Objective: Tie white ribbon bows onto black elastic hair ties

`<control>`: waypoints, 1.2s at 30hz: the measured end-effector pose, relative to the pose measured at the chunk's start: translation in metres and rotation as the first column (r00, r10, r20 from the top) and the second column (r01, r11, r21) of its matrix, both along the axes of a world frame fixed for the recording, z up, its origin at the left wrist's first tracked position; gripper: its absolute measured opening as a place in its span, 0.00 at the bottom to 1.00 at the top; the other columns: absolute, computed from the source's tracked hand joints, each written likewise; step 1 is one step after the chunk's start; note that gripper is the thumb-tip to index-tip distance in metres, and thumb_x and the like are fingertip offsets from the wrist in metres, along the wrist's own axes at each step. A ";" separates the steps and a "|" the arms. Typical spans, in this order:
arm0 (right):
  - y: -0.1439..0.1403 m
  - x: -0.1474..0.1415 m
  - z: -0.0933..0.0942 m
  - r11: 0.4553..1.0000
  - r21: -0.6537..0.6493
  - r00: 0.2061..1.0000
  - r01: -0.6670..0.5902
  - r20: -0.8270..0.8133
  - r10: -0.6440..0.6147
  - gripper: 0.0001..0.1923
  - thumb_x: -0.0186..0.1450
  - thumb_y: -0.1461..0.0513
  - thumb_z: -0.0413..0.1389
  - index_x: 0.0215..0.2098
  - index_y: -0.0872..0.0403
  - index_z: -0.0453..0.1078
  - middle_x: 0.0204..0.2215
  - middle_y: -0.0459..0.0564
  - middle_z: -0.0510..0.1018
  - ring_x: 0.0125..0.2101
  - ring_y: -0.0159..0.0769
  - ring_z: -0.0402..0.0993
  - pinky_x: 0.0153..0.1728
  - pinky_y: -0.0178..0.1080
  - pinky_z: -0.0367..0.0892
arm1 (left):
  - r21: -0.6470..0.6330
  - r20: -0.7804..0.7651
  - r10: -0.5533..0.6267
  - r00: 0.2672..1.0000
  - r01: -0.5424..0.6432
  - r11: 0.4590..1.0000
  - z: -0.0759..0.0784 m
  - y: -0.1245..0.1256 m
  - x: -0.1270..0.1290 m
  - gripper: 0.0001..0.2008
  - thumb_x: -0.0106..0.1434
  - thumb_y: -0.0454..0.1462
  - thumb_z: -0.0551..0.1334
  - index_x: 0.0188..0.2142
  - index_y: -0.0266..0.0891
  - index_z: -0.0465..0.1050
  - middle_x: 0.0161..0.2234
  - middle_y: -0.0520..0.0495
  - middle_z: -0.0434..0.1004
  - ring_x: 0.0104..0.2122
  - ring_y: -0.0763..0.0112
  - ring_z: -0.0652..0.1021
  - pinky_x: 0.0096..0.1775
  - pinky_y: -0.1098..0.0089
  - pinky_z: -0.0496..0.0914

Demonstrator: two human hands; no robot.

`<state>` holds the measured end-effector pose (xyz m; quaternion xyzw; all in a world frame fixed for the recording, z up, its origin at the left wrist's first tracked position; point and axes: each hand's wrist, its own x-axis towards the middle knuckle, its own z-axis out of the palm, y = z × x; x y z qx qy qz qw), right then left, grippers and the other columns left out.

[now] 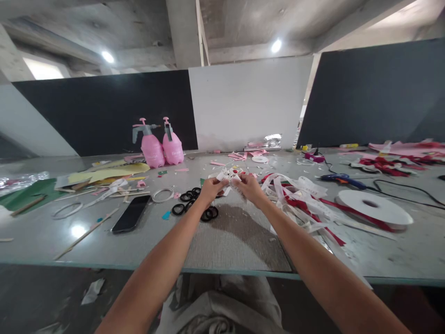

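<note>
My left hand [210, 190] and my right hand [251, 187] meet above the middle of the table, fingertips close together. Both are pinched on a white ribbon [237, 179], which looks printed and partly folded; the fingers cover much of it. Just left of and below my left hand lie several black hair ties [209, 213]. To the right of my right hand spreads a tangle of white ribbons [278, 183] with red ribbon [298, 203] among them. Small white scraps lie behind the fingers, too small to tell apart.
A phone [132, 213], wooden sticks [86, 234] and yellow sheets [109, 172] lie to the left. Two pink spray bottles [153, 150] stand at the back. Rightward are a white ribbon spool [385, 208] and a blue glue gun [342, 180] with its cord.
</note>
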<state>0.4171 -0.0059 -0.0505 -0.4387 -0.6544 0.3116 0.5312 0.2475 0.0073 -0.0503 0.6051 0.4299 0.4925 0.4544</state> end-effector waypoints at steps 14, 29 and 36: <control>0.001 -0.010 -0.004 0.994 -0.104 0.936 -0.045 -0.353 0.005 0.19 0.53 0.48 0.61 0.28 0.56 0.71 0.19 0.43 0.70 0.19 0.28 0.62 0.20 0.33 0.61 | 0.073 -0.014 -0.114 0.993 0.115 0.991 0.001 -0.006 0.002 0.25 0.46 0.53 0.70 0.28 0.33 0.72 0.20 0.54 0.65 0.21 0.79 0.63 0.25 0.74 0.58; 0.000 -0.002 -0.002 0.977 -0.159 0.966 0.143 -0.194 -0.172 0.17 0.56 0.50 0.57 0.23 0.55 0.68 0.16 0.42 0.67 0.17 0.28 0.59 0.21 0.33 0.55 | 0.132 -0.173 -0.093 0.981 0.116 0.984 -0.001 -0.005 -0.003 0.21 0.49 0.51 0.68 0.23 0.34 0.69 0.19 0.54 0.65 0.21 0.78 0.64 0.24 0.75 0.58; 0.019 0.034 0.068 0.915 0.133 0.842 0.380 0.360 -0.402 0.11 0.61 0.58 0.54 0.36 0.55 0.74 0.26 0.48 0.76 0.25 0.32 0.68 0.29 0.34 0.60 | 0.095 -0.113 0.055 0.992 -0.044 0.994 -0.009 0.005 -0.004 0.20 0.51 0.51 0.66 0.25 0.34 0.72 0.17 0.55 0.64 0.18 0.78 0.64 0.22 0.75 0.58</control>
